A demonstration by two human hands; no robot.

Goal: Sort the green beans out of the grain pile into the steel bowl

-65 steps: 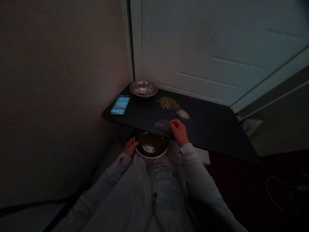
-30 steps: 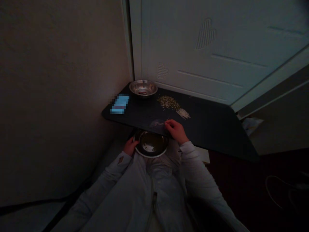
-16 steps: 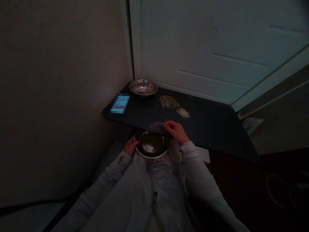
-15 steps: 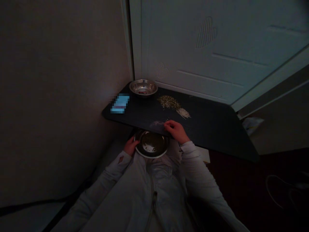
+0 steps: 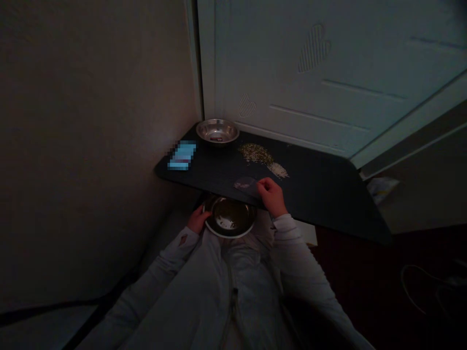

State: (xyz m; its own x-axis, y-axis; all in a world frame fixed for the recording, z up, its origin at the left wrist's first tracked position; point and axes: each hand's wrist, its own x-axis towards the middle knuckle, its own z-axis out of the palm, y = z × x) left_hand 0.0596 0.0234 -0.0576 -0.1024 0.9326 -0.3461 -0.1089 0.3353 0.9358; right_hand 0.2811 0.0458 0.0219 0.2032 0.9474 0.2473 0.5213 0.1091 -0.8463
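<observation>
Below centre, the left hand [image 5: 197, 220] grips a white-rimmed round bowl [image 5: 229, 236] of dark grains [image 5: 235, 212]; the curled right hand [image 5: 271, 195] pinches a clear plastic piece [image 5: 245, 183]. Upper centre, a shiny steel bowl [image 5: 232, 134] holds something reddish [image 5: 216, 139].

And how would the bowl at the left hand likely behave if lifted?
The bowl probably keeps its shape, as its rim looks evenly round. The left hand grips one side only, so it might tip toward the other. The dark bits inside look loose and would likely slide if tilted.
</observation>
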